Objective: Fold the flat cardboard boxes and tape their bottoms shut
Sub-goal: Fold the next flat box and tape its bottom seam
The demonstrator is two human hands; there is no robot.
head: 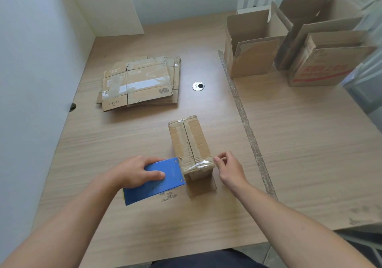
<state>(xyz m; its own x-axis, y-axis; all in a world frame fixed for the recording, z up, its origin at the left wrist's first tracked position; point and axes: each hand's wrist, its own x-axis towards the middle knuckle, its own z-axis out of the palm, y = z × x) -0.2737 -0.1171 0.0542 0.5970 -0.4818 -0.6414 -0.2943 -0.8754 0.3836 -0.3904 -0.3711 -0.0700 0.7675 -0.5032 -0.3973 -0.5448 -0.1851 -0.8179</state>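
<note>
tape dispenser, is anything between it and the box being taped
Nothing visible. The left hand holds the blue tape dispenser right against the near end of the upturned cardboard box, and clear tape runs across that end to the right hand, which pinches it.

Blue tape dispenser [157, 182]. Brown box [191, 141], clear glossy tape [201, 163] on its near end. Desk [124, 226]: pale wood grain. Flat stack [140, 81], 11 o'clock: brown, black barcode. Open box [322, 71], 2 o'clock: red lettering.

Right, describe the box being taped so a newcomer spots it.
On the wooden table, look between left hand and right hand. The small box there is folded shut with clear tape, unlike the flat stack behind and the open boxes far right.
</note>
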